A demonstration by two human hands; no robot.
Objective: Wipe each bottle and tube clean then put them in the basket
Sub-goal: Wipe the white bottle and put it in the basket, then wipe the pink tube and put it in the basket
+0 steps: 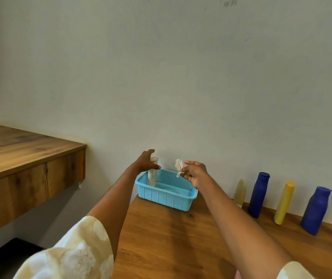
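Tube [152, 175] first: we are standing it upright in the near-left corner of the basket [166, 196], which sits on the tabletop [171, 238] against the wall. Our left hand [146, 162] is spread wide around the tube's top, fingers straight; we cannot tell whether they are touching it or just clear of it. Our right hand [194, 173] is pinching the cloth [179, 167] above the basket's far side. To do this well, we are judging that the hand should lift straight up so the tube is not tipped, leaving it leaning on the corner walls. Five bottles [258, 195] are standing in a row along the wall to the right, unwiped as far as we can judge, so we are keeping the cloth ready for the nearest one.
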